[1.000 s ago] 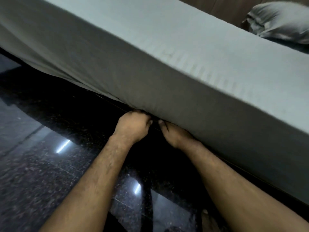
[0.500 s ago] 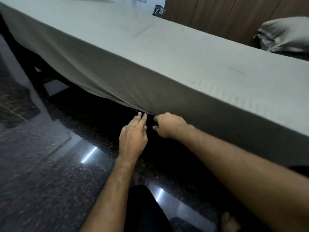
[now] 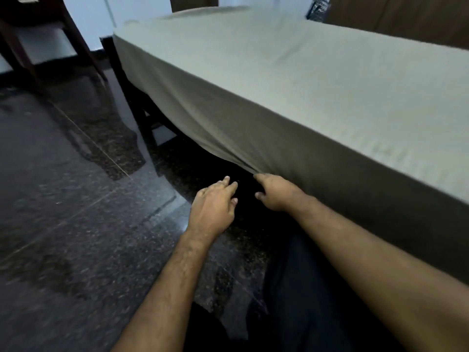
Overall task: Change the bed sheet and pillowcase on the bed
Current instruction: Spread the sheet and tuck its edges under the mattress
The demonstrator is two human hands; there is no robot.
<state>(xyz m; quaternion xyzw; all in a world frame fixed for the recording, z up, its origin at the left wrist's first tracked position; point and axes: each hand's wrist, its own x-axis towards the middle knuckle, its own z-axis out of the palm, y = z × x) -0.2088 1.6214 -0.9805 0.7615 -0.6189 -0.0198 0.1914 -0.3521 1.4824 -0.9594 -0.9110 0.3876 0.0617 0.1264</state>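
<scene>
Since half a second ago my view has swung left along the bed, so the pillow has dropped out of sight and the foot end now shows, and my left hand (image 3: 212,205) has drawn back a little from the hem. Nearest to me are my two bare forearms, reaching forward over my dark trouser leg (image 3: 299,288) and the glossy black speckled floor (image 3: 76,224). My left hand hovers just short of the mattress side with its fingers straight and loosely spread, holding nothing and touching nothing I can make out. My right hand (image 3: 275,193) is just beside it, fingers curled, with the fingertips up at the lower hem of the bed sheet (image 3: 291,80), where the cloth gathers into creases that run to that spot; I cannot tell for sure whether I am pinching the hem or only pushing it under. That pale grey-green sheet lies smooth across the top of the mattress and hangs down its near side, its lower edge sagging loose towards the foot end above the dark gap under the bed. Farther off, beyond the foot corner, dark wooden furniture legs (image 3: 83,49) stand on the floor in front of a light wall, and brown wooden panelling (image 3: 406,19) runs behind the bed on the right.
</scene>
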